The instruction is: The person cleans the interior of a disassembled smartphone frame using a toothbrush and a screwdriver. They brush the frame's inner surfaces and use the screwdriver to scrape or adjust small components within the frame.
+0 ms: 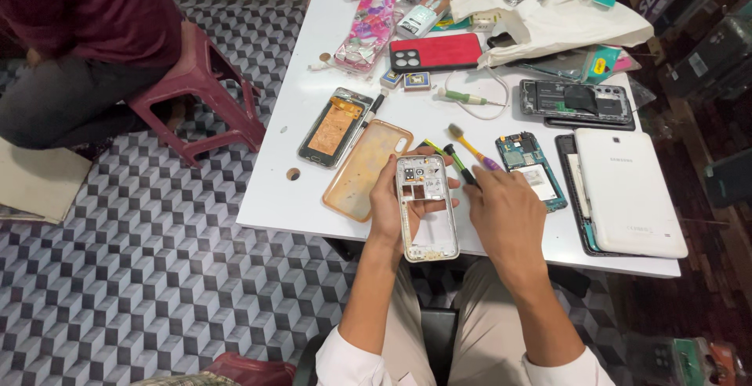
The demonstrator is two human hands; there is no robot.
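Note:
My left hand (389,202) holds a white phone middle frame (427,210) upright over the near edge of the white table (298,198). My right hand (507,212) grips a black-and-green screwdriver (459,163) whose tip points up and left, close to the frame's top right corner. A yellow-and-purple toothbrush (472,148) lies on the table just beyond my right hand. A blue-green circuit board (530,169) sits right of that hand.
An orange clear phone case (364,168) and a phone screen part (337,126) lie to the left. A white tablet back (633,192), an opened phone (577,102), a red case (436,52) and a white bag (548,21) crowd the right and far side. A person sits on a red stool (204,88) at left.

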